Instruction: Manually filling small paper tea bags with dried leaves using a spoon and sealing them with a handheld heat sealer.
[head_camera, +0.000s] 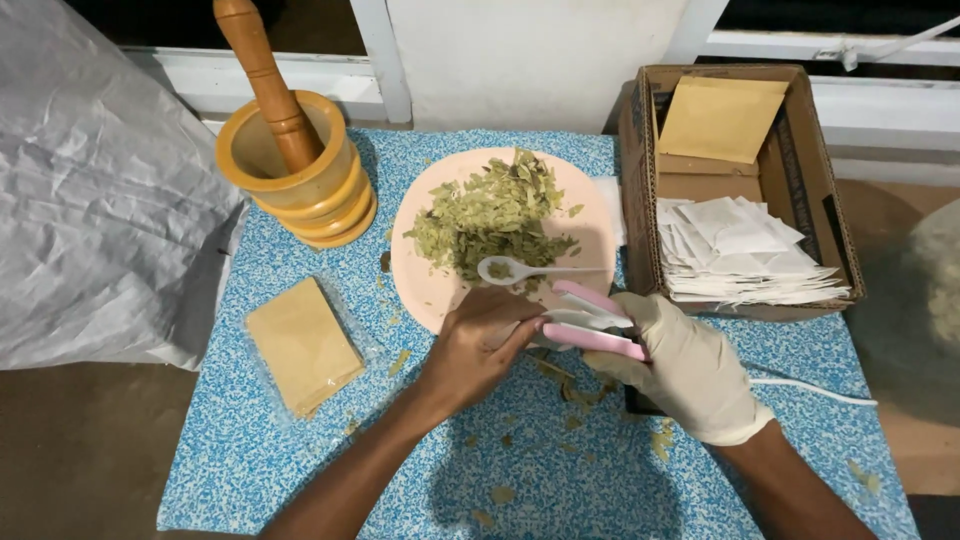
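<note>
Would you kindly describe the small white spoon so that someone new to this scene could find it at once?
Start at the blue speckled table and find the round pink plate at its middle, heaped with dried green leaves. The white spoon lies on the plate's near edge, just above the left hand. It is the only white thing on the plate, with leaf bits in its bowl.

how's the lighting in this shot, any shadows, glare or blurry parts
Head view: bright light from above, with a dark shadow on the blue table under the arms; the white paper sachets in the cardboard box look washed out; the left hand and gloved right hand are slightly soft, the leaves sharp.
</note>
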